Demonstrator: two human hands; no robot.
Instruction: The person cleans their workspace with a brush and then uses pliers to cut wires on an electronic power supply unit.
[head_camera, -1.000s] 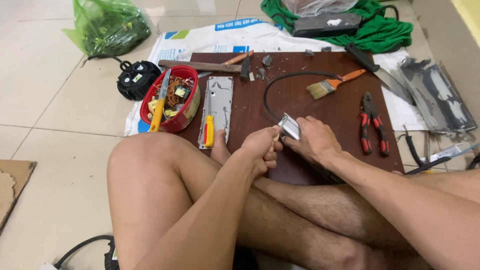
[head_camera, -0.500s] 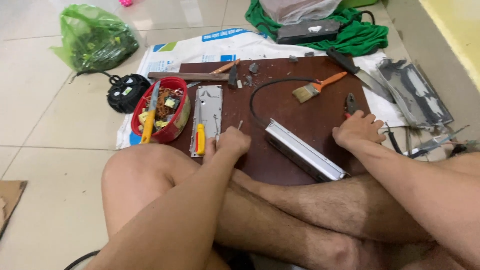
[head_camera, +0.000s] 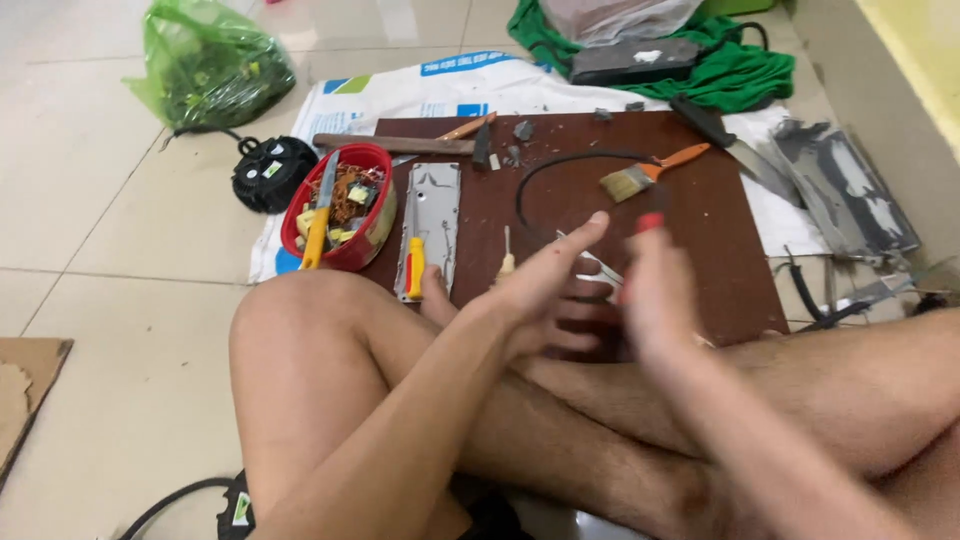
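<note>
Both hands have left their spots of half a second ago and come together over the near edge of the brown board (head_camera: 700, 250): the left hand (head_camera: 545, 290) is spread open, fingers pointing to 1 o'clock and gripping nothing, while the right hand (head_camera: 655, 300) is motion-blurred, a red-tipped object (head_camera: 650, 222) showing at its fingertips, its grip too smeared to tell. Between them a thin silvery strip (head_camera: 598, 265) lies on the board, long axis running 10 to 4 o'clock, nearer the left hand. Farther out at 12 o'clock sit a black cable loop (head_camera: 535, 180) and a paintbrush (head_camera: 645, 175); at 10 o'clock lie a grey metal plate (head_camera: 432, 215) and a red bowl (head_camera: 372, 235), leaving bare board at 1 o'clock.
</note>
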